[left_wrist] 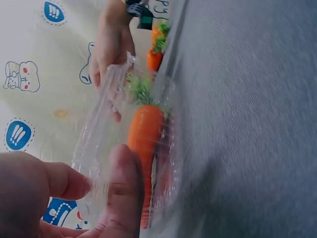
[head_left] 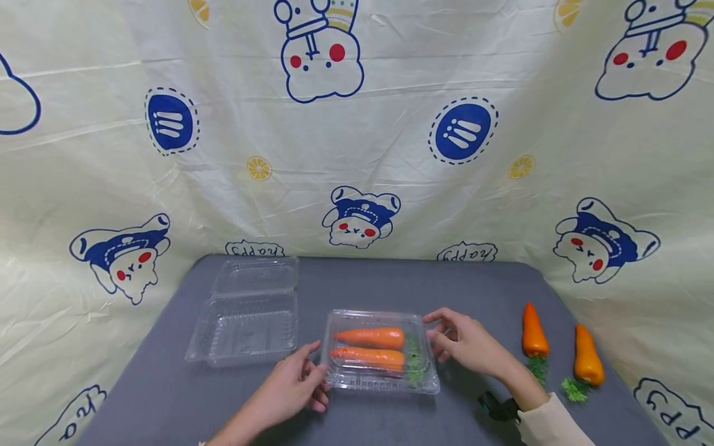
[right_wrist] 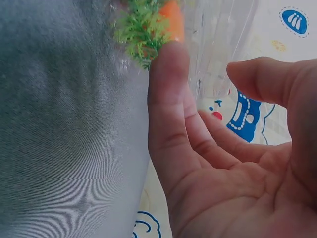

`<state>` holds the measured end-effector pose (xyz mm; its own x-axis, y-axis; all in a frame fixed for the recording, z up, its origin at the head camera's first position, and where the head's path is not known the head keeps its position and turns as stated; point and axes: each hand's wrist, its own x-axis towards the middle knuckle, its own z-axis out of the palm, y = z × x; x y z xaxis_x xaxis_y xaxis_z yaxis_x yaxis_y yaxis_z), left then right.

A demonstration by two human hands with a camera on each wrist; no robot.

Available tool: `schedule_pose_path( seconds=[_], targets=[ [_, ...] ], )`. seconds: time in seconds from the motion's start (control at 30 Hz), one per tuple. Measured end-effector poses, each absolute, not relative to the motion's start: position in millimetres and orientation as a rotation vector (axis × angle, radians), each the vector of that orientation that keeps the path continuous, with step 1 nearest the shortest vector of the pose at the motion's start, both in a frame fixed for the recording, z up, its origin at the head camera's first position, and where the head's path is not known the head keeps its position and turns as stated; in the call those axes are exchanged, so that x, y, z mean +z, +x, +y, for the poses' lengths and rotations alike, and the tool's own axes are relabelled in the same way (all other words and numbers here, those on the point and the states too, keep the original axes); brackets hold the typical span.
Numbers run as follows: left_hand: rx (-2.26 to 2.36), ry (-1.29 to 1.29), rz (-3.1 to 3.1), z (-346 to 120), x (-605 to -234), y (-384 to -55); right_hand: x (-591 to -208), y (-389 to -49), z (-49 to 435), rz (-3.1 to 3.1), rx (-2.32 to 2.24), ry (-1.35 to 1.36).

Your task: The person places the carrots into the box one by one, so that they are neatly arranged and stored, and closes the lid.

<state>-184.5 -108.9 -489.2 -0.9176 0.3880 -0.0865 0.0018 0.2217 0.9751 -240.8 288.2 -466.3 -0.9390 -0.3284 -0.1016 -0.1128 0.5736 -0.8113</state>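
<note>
Carrots, a farther one (head_left: 370, 337) and a nearer one (head_left: 368, 359), lie side by side in my clear plastic box (head_left: 368, 384), which sits on the table in front of me, a little right of the centre of my reach. Both tips point left, and feathery greens (head_left: 414, 359) bunch at the right end inside. Its see-through lid (head_left: 365, 318) lies over them; whether the rim is fully pressed down I cannot tell. My left hand (head_left: 292, 384) is at the box's left edge, thumb and fingers loose and apart, nothing clenched. My right hand (head_left: 465, 341) is at the right edge, also relaxed, the thumb standing well away from the fingers. Round my right wrist I wear a dark band (head_left: 496, 407), just above a pale sleeve (head_left: 552, 424). Left of the box, slightly farther from me, a second plastic box (head_left: 251, 328) stands open, its cover (head_left: 256, 277) folded back on the far side. To the right, past my right forearm, are a slim orange carrot (head_left: 534, 334) and a stouter, yellower carrot (head_left: 588, 359), tips away from me, greens at their near ends. Grey cloth covers the table (head_left: 446, 285), and behind it hangs a pale printed sheet (head_left: 401, 142) with blue cartoon figures and orange slices.
</note>
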Motion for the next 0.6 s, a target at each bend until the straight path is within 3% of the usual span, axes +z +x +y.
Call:
schedule_pose_path(
  seconds=[0.6],
  targets=[
    [1.957,0.166,1.932,-99.4,-495.7,-184.2,-467.9,-222.1,295.0,2.035,-1.460,-0.346]
  ],
)
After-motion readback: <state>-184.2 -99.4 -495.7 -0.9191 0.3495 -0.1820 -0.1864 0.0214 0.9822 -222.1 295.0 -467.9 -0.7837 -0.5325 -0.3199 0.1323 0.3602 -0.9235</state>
